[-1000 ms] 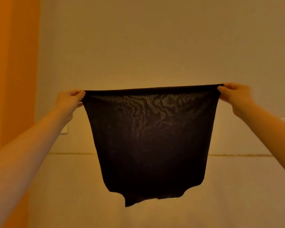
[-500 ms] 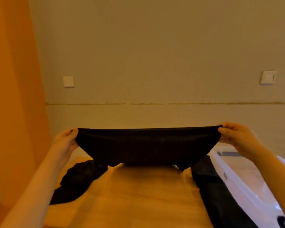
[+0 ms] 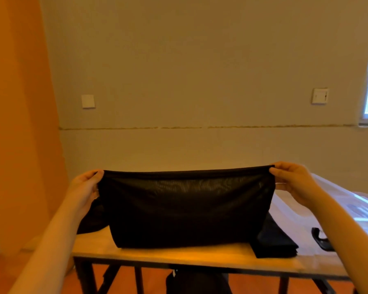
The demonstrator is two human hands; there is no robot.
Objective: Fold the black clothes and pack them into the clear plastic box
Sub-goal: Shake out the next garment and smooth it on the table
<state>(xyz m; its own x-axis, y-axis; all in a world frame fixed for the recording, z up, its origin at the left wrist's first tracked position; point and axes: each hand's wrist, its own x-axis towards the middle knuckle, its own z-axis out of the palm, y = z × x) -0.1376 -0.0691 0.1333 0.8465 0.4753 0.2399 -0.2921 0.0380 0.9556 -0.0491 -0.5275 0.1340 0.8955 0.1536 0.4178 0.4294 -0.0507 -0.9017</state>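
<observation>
Above the table (image 3: 179, 254), both hands' fingers pinching black garment (image 3: 185, 209) corners

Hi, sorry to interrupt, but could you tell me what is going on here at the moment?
A person is folding black clothes at a wooden table. The left hand and right hand each pinch a top corner of a black garment, stretched between them, its lower part resting on the table. Another black piece, already folded, lies to the right, and more black cloth lies behind the left hand. The clear plastic box sits at the right edge.
</observation>
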